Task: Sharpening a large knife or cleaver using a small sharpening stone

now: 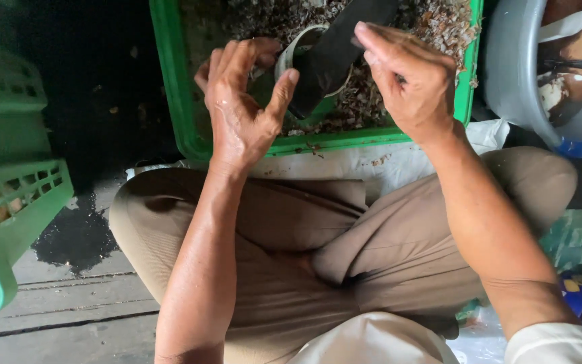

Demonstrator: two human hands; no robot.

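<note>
The left hand [240, 111] is hovering half open and empty, while the right hand [409, 81] is pinching something too small to identify, both raised above the green crate [176, 101] of shell-like debris [439, 23] at 12 o'clock, so scraps would drop inside.

1. There is one view, from a camera worn on the person's head.
2. It looks steeply down over the person's own lap and crossed legs [345, 243], with the floor boards [69, 317] at lower left.
3. It sits close: the left hand [244, 111] and right hand [409, 81] fill the upper middle, forearms running to the bottom edge.
4. Ahead, the green tray [176, 101] is cut off by the top edge.
5. No second view shares the scene.
</note>
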